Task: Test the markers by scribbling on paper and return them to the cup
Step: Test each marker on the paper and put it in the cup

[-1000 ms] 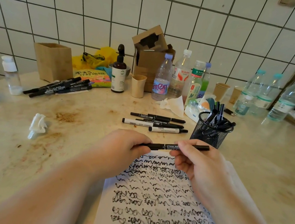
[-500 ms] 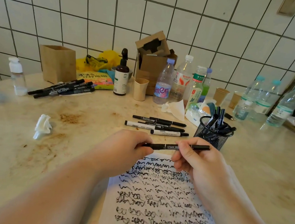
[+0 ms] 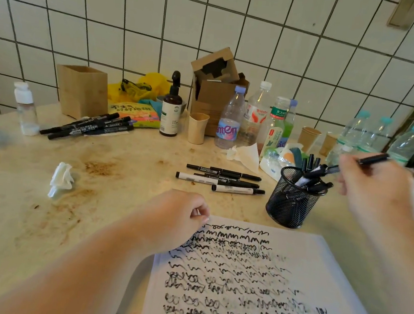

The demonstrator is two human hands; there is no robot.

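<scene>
Since a second ago our right hand has carried the marker away from the paper and now holds it up beside the black mesh cup, fingers pinched round the barrel, tip angled toward the markers already standing inside. Our left hand has let go of the marker and rests on the paper's top left corner with fingers curled, holding nothing that we can see. We see more markers lying on the counter left of the cup, well apart from another pile near a wooden box.
</scene>
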